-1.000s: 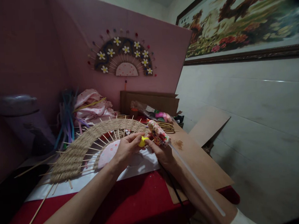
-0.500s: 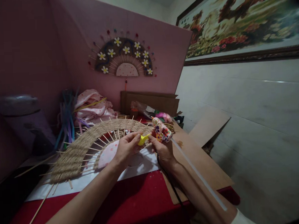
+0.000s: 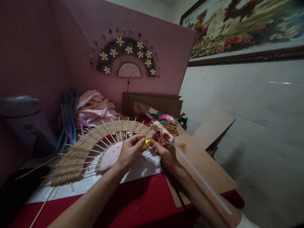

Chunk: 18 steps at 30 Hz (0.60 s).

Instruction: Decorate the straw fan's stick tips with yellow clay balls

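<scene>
My left hand (image 3: 133, 149) pinches a small yellow piece (image 3: 146, 144), soft-looking and folded, between thumb and fingers. At the piece's other end are the thumb and fingertips of my right hand (image 3: 166, 153). That same hand is closed round a flower-patterned hot glue gun (image 3: 164, 134), its nozzle tilted up and away. A long translucent glue stick (image 3: 202, 179) juts from the gun's back over my right forearm. Behind my hands lies a woven twine fan (image 3: 75, 152) with thin sticks poking out and a pink dotted half-round centre (image 3: 111, 156).
White paper (image 3: 57, 194) and a cardboard sheet (image 3: 207, 172) cover parts of the red tablecloth (image 3: 125, 206). A black cord (image 3: 179, 196) hangs below my right hand. Pink cloth (image 3: 96, 106) and colourful strips (image 3: 69, 121) sit behind the fan. A finished flowered fan (image 3: 128, 56) hangs on the pink panel.
The yellow piece looks more folded up between my fingers, and my hands are slightly closer together. The glue gun has turned a little, its nozzle shifting slightly left and lower.
</scene>
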### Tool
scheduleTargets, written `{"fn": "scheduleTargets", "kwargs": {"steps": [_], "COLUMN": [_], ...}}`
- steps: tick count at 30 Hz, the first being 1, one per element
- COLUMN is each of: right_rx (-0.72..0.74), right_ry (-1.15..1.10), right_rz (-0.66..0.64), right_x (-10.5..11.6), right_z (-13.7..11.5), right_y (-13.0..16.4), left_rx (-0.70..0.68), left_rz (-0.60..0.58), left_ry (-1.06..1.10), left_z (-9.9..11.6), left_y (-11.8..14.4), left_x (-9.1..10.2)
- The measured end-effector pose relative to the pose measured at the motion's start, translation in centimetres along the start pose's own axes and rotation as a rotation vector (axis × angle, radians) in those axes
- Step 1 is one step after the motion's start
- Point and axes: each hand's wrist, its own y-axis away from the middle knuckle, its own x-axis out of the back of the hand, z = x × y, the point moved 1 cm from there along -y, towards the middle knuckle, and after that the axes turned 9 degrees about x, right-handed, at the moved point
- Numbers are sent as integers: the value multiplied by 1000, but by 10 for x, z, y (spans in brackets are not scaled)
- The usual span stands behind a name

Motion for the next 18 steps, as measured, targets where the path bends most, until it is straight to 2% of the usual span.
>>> {"fn": "scheduleTargets", "kwargs": {"steps": [9,14,18], "right_rx": [-11,-38,-40], "right_ry": [-50,-194,-228], "right_rz": [-61,47,109], "right_x": [-1,-4,-5], "right_z": [0,0,-2], "right_y": [-2,-1,-3], "left_rx": [-66,-64,-38], "left_rz": [1,54,85], "left_ry": [-53,-33,14], "left_z": [-2,-3,-3], "left_y": [-1,0,0], "left_x": [0,1,2]}}
